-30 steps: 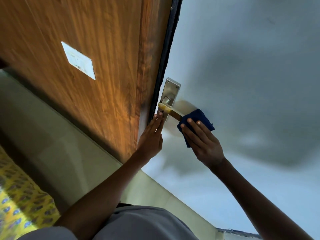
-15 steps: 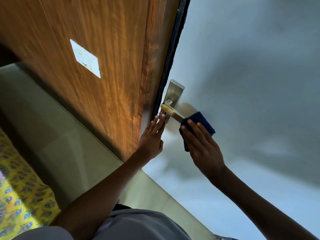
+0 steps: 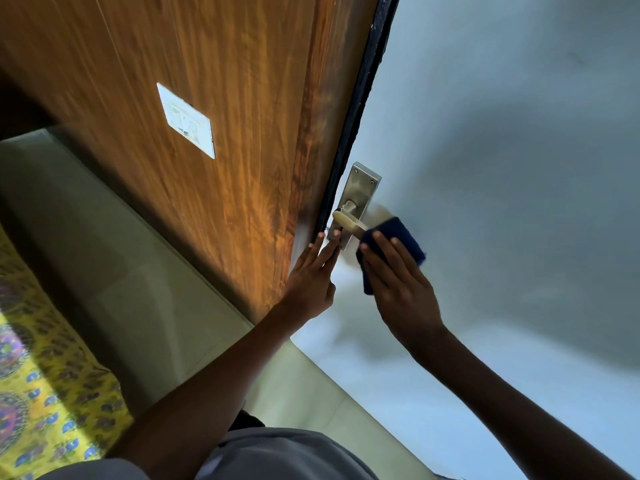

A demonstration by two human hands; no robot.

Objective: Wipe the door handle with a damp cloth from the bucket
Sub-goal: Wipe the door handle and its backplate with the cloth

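Observation:
A metal lever door handle [image 3: 347, 220] juts from a silver backplate [image 3: 360, 192] on the pale door [image 3: 502, 168], just right of the door's black edge. My right hand [image 3: 398, 282] holds a dark blue cloth [image 3: 405, 242] wrapped over the outer end of the lever. My left hand [image 3: 313, 275] lies flat with fingers straight against the door's edge, its fingertips touching the bottom of the backplate. No bucket is in view.
A wood-grain panel [image 3: 207, 116] with a white switch plate [image 3: 187, 119] fills the left. Pale floor tiles [image 3: 121, 271] run below it, and a yellow patterned fabric [image 3: 38, 393] lies at the lower left.
The view has shifted slightly. My right hand with the cloth has slid a little inward along the lever toward the backplate. My left hand stays flat on the door edge.

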